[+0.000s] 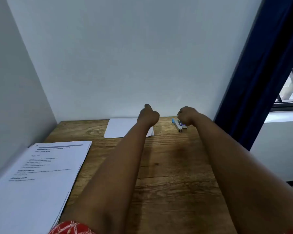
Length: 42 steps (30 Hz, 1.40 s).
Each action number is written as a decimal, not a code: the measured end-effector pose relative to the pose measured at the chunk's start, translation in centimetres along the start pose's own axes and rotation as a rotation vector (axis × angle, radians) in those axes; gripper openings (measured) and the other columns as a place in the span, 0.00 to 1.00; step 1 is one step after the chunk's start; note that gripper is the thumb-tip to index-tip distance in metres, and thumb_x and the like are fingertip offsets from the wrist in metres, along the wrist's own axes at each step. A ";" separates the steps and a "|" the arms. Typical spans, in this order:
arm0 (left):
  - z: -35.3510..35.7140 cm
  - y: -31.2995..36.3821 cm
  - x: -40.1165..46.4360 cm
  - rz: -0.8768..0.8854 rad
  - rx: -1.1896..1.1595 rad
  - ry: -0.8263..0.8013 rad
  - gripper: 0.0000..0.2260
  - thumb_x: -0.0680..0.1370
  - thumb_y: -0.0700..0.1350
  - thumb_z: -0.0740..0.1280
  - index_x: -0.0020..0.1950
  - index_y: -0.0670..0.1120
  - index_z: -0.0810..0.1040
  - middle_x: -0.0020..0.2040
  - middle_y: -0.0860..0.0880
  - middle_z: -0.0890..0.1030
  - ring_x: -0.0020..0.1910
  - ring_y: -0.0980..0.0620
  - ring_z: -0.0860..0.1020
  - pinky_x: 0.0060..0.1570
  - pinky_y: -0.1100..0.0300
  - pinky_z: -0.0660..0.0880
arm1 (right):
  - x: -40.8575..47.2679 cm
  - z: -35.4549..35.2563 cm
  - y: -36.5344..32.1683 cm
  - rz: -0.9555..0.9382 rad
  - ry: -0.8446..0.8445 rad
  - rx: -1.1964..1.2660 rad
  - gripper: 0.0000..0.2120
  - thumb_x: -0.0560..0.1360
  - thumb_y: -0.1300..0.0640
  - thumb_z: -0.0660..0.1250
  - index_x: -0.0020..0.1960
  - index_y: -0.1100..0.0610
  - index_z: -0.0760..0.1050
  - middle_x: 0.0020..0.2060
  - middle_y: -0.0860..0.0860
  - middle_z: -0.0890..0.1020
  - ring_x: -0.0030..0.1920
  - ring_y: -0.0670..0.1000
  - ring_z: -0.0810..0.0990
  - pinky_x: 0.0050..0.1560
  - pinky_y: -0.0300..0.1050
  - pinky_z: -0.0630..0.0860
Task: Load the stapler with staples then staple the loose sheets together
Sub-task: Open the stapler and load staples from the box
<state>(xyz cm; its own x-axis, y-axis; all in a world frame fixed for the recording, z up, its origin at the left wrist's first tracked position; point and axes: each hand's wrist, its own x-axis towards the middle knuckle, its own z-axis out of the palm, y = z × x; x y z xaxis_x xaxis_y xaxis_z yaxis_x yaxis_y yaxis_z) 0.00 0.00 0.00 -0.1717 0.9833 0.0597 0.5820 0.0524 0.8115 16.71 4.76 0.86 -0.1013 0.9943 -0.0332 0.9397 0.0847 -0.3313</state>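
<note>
A small stapler (177,126) with a blue end lies near the table's far right edge, and a purple staple box (184,126) sits right beside it. My right hand (187,115) hovers with curled fingers just over both; a small pale glint shows at its fingertips, and whether it holds anything is unclear. A few blank loose sheets (120,128) lie at the far middle of the table. My left hand (148,114) is raised above their right side, fingers curled into a fist with nothing visible in it.
The wooden table (167,166) stands in a corner, with walls at the back and left. A thick stack of printed pages (41,174) covers its near left part. A dark blue curtain (260,73) and a window are to the right.
</note>
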 end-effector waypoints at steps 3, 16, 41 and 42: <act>2.2 -0.2 0.5 -0.051 -0.061 -0.120 0.23 0.82 0.42 0.57 0.76 0.40 0.61 0.72 0.39 0.71 0.68 0.41 0.72 0.60 0.56 0.70 | 0.1 1.1 0.2 0.040 -0.031 -0.051 0.10 0.78 0.57 0.64 0.53 0.64 0.78 0.55 0.58 0.80 0.48 0.55 0.81 0.45 0.46 0.79; 9.5 -1.5 1.4 -0.035 -0.267 -0.368 0.44 0.73 0.75 0.47 0.71 0.41 0.69 0.70 0.33 0.72 0.70 0.33 0.70 0.68 0.41 0.67 | 1.3 4.8 2.6 0.090 0.108 -0.008 0.07 0.75 0.56 0.67 0.45 0.60 0.76 0.42 0.56 0.79 0.44 0.55 0.77 0.39 0.43 0.69; 3.2 -5.6 -1.5 -0.169 -0.435 -0.011 0.18 0.80 0.54 0.66 0.60 0.41 0.78 0.50 0.42 0.82 0.43 0.42 0.84 0.46 0.48 0.83 | -4.7 9.6 -2.5 -0.112 0.254 0.734 0.08 0.65 0.60 0.77 0.37 0.59 0.78 0.30 0.50 0.81 0.29 0.43 0.78 0.31 0.36 0.73; 2.7 -5.9 -1.7 -0.174 -0.435 -0.004 0.16 0.80 0.51 0.67 0.61 0.40 0.77 0.50 0.41 0.82 0.39 0.44 0.83 0.40 0.51 0.83 | -4.9 9.8 -2.8 -0.149 0.246 0.758 0.09 0.65 0.60 0.77 0.37 0.58 0.77 0.31 0.51 0.82 0.30 0.45 0.80 0.33 0.37 0.75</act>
<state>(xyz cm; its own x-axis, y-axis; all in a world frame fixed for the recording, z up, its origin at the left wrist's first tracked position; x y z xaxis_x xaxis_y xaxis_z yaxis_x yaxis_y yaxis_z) -0.99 -1.51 -6.45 -0.2336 0.9671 -0.1006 0.1575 0.1397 0.9776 11.39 -1.02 -7.27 -0.0504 0.9693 0.2405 0.4364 0.2380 -0.8677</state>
